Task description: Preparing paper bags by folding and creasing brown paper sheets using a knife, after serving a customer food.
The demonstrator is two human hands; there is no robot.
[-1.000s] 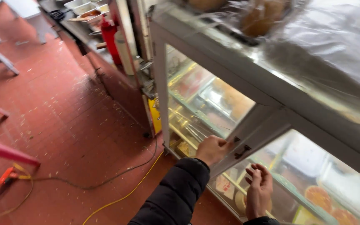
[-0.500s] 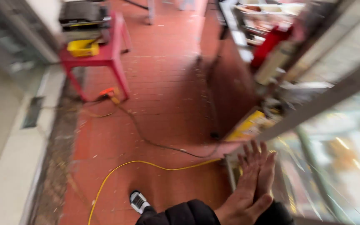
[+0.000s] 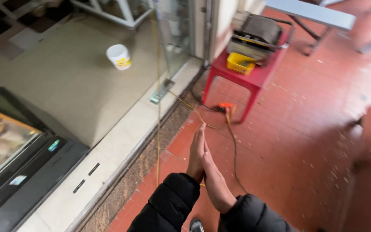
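both hands sit low in the middle of the frame, pressed flat together palm to palm. the left hand (image 3: 196,152) stands in front with its fingers (image 3: 199,134) straight, closed side by side and pointing up the frame; the right hand (image 3: 214,178) lies against it from behind, fingers (image 3: 207,155) likewise straight and closed. neither hand holds anything. black puffy sleeves (image 3: 168,206) cover both arms down to the wrists.

under the hands is a red tiled floor (image 3: 297,141) with scattered pale crumbs. a yellow cable (image 3: 158,129) runs down the frame just left of the hands, and a darker cable (image 3: 234,150) trails just right of them, leading up to an orange plug (image 3: 225,106) near the leg of a small red desk (image 3: 254,77) in the upper middle. on that desk rest a yellow tray (image 3: 239,63) and a grey boxy machine (image 3: 256,34), which looks blurred. a white bucket (image 3: 119,56) stands on grey paving in the upper left, well apart from the hands. a pale stone kerb (image 3: 121,141) runs diagonally between the paving and the tiles. a shoe tip (image 3: 196,225) shows at the bottom edge between the sleeves.
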